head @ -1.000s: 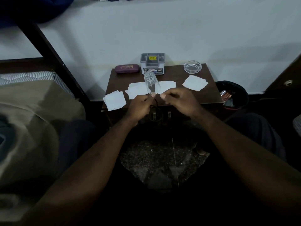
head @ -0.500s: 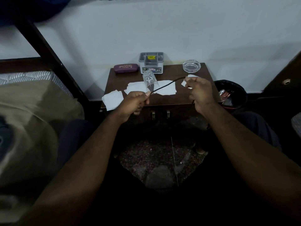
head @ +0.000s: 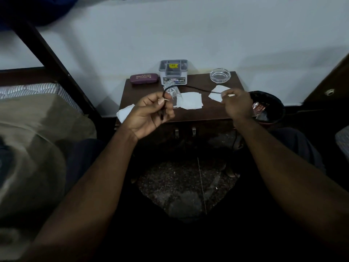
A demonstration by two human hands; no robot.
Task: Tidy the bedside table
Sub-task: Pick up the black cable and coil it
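A thin black cord [head: 198, 89] stretches above the dark wooden bedside table [head: 211, 112]. My left hand [head: 149, 112] pinches one end, which loops over my fingers. My right hand [head: 237, 104] pinches the cord further along, at the right. On the table lie several white paper sheets [head: 190, 101], a clear glass tumbler [head: 172, 95] on its side, a maroon spectacle case [head: 144, 78], a grey organiser box [head: 173, 71] and a glass ashtray [head: 220, 75]. One sheet [head: 124, 112] hangs over the table's left edge.
A black waste bin [head: 270, 108] with wrappers stands right of the table. A bed with a striped mattress [head: 37, 91] and a dark frame post [head: 56, 67] fills the left. My knees flank a patch of speckled floor [head: 185, 188]. Two drawer handles [head: 185, 132] face me.
My hands were together at the table's front edge a second ago. They have drawn apart, pulling the cord taut, and my left hand has turned palm up with the cord looping over it.
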